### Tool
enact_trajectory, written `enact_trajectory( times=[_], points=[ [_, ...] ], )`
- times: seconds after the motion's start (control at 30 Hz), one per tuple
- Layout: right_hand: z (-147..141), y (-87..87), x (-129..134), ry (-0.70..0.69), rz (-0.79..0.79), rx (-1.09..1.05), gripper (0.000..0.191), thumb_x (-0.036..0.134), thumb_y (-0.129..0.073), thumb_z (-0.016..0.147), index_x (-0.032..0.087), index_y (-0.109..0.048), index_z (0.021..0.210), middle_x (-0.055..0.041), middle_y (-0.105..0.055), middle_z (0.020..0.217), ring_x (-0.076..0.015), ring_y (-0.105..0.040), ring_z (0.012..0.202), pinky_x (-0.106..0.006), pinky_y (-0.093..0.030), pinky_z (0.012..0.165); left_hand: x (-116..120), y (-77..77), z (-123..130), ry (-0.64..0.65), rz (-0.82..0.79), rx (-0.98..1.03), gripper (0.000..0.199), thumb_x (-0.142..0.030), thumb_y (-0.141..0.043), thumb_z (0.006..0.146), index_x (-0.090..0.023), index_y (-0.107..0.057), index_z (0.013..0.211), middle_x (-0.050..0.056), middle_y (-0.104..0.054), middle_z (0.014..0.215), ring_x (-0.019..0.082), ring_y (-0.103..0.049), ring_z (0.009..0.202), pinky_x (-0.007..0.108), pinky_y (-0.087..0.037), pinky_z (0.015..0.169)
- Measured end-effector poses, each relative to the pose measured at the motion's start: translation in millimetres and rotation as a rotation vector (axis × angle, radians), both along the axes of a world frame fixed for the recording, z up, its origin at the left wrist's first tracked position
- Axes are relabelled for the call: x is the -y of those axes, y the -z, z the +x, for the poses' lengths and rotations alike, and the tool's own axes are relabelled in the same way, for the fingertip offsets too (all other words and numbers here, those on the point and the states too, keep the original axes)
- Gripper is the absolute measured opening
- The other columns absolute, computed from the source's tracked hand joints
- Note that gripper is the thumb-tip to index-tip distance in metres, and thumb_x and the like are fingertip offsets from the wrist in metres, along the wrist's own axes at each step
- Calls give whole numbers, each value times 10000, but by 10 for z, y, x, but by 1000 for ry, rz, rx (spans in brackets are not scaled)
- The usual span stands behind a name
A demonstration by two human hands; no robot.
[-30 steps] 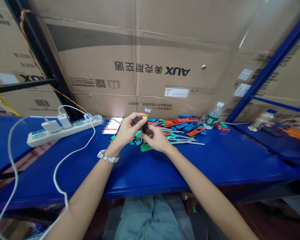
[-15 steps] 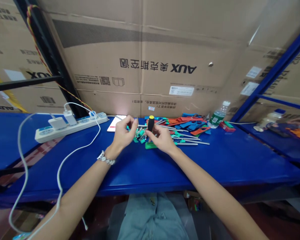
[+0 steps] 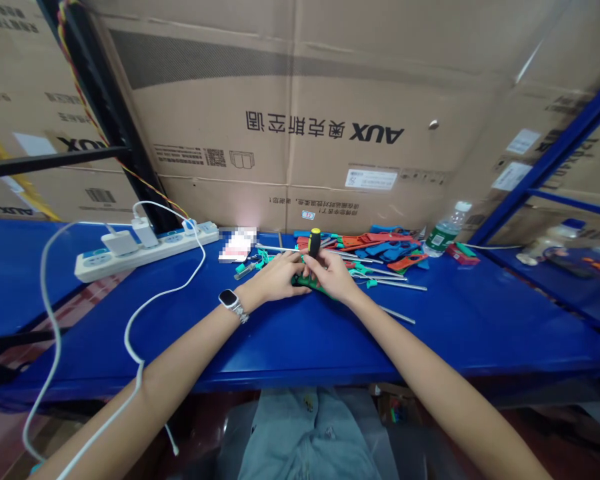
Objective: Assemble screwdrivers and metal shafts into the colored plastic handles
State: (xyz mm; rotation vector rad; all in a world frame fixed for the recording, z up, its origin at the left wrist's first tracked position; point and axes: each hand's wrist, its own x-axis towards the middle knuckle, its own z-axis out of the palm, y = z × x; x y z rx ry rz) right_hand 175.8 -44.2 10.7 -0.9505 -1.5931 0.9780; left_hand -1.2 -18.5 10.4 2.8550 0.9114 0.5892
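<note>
A screwdriver [image 3: 315, 241] with a black and yellow handle stands upright in my right hand [image 3: 336, 275], whose fingers are closed around its lower part. My left hand [image 3: 280, 277], wearing a watch at the wrist, curls its fingers over a green handle [image 3: 304, 283] lying on the table just below the screwdriver. A metal rod [image 3: 399, 315] comes out to the right from under my right forearm, roughly in line with that handle. The screwdriver's tip is hidden by my fingers. Small green clips and metal parts [image 3: 250, 268] lie left of my hands.
Behind my hands lie red handles [image 3: 353, 241], blue handles [image 3: 380, 251] and several metal rods [image 3: 403, 287]. A water bottle [image 3: 443, 233] and a small red box [image 3: 463, 253] stand at the right. A white power strip [image 3: 150, 253] with cables occupies the left. Cardboard boxes [image 3: 325, 80] rise behind.
My left hand has moved right and down onto the green handle, beside my right hand. The screwdriver has stayed in my right hand. A rod now shows at the right of my forearm.
</note>
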Motion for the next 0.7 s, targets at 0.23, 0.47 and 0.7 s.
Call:
enact_trajectory(
  times=[0.23,0.47,0.7],
  points=[
    [53,-79,52,63,40,-86,507,649,-629,852,178,-620,1039,16,-617,635,-110,-507,455,-243,-434,431,67,35,-66,-13,-56,38,301,-438,-746,830,-191,-699,994,84,-623,996,298,-566,1007,433,-459,872],
    [31,-35,101,82,16,-102,558,697,-624,831,193,-587,1065,-2,-646,677,-136,-577,481,-256,-475,416,83,51,-167,-13,-21,66,258,-453,-688,879,-214,-732,965,79,-634,964,281,-555,955,426,-444,848],
    [-29,5,128,39,89,-45,511,624,-632,879,188,-594,1144,1,-654,706,-133,-604,523,-260,-528,493,107,96,-124,-28,-72,58,297,-480,-689,880,-203,-724,981,83,-627,999,291,-549,1018,421,-433,886]
  ],
)
